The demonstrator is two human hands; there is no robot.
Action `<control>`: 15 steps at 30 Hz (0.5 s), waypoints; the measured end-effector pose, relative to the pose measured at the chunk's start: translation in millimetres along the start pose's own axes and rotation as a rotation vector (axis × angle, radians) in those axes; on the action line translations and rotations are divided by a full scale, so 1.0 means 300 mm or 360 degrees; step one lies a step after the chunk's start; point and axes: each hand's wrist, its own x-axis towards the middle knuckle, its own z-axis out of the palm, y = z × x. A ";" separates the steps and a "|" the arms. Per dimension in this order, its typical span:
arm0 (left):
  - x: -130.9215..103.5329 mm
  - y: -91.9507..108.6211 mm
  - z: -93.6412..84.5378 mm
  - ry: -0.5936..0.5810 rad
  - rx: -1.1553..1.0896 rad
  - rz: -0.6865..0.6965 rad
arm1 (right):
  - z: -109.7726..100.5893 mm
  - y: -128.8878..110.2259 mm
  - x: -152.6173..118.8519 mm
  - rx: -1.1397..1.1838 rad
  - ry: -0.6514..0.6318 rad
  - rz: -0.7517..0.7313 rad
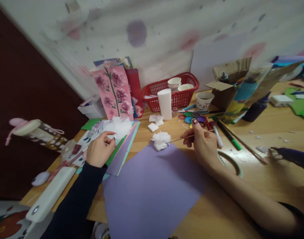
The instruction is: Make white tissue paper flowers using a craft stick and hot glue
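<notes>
My right hand [203, 142] pinches a thin wooden stick [179, 138] between thumb and fingers. The stick's far end meets a white fluffy tissue flower [161, 140], which sits on the top corner of a purple paper sheet [152, 192]. On the other side, my left hand [102, 149] is half curled, with a gap between thumb and index finger. Its fingertips are beside a pile of thin white tissue [120, 127], and I cannot tell whether they touch it. Under that pile lies a stack of coloured paper [120, 159].
A red basket [179, 99] with paper cups stands behind a white roll [164, 104] and small white squares [153, 126]. Rightward are a paper cup [204, 101], paint pots [189, 116], a tape ring [230, 163] and a dark bottle [291, 156]. A pink flower card [114, 91] leans at the back.
</notes>
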 end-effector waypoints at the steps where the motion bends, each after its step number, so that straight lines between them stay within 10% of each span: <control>1: 0.023 -0.021 -0.004 0.0070 0.0066 -0.0016 | 0.001 -0.001 0.000 0.0027 0.0010 0.0016; 15: 0.204 -0.116 0.152 0.0270 0.0084 -0.0089 | 0.004 -0.018 -0.019 -0.0064 -0.0043 0.0072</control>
